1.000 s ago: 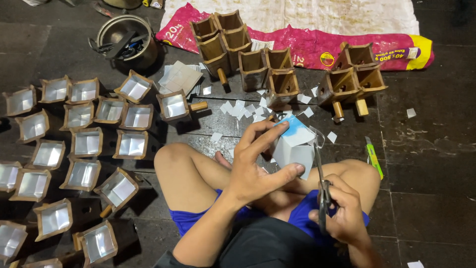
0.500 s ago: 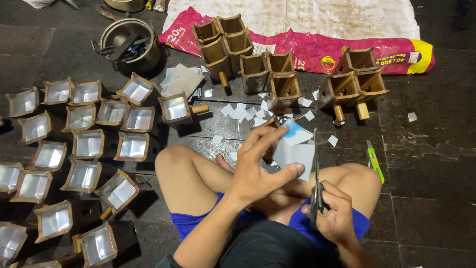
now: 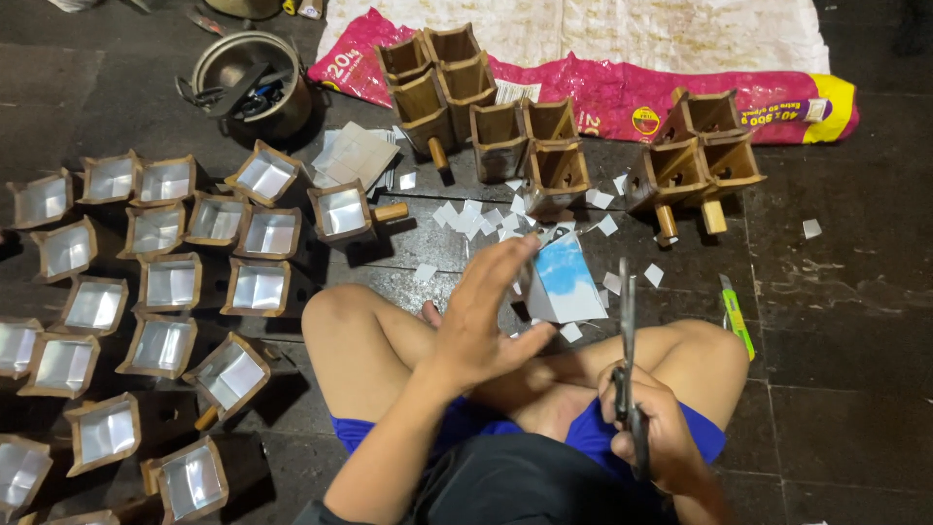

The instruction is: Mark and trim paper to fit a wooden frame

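Head view shows me sitting cross-legged on a dark stone floor (image 3: 855, 389), knees spread toward its near edge. My left hand (image 3: 486, 316) is raised over my lap with fingers stretched and fanned; its fingertips are clamped on a folded sheet (image 3: 566, 284), blue on top and white below, which stands tilted just above my knees, toward the middle of the floor. My right hand (image 3: 656, 428) sits low by my right thigh, fingers closed through the handles of scissors (image 3: 627, 340), whose blades point up and away, pressed together, just right of the sheet and not touching it as far as I can tell. Small white paper scraps (image 3: 476, 216) lie scattered on the floor just beyond the sheet. Along the left edge, rows of small wooden boxes (image 3: 175, 282) lined with shiny foil lie open-side up, one with a peg handle (image 3: 342, 212) nearer the scraps. Toward the far edge, unlined wooden boxes (image 3: 442, 83) stand in clusters against a pink and yellow sack (image 3: 622, 97), with a pale cloth (image 3: 632, 29) on top of it. A metal pot (image 3: 248, 83) holding tools sits at the far left, a stack of white sheets (image 3: 355, 156) beside it. A green cutter (image 3: 736, 316) lies right of my right knee.
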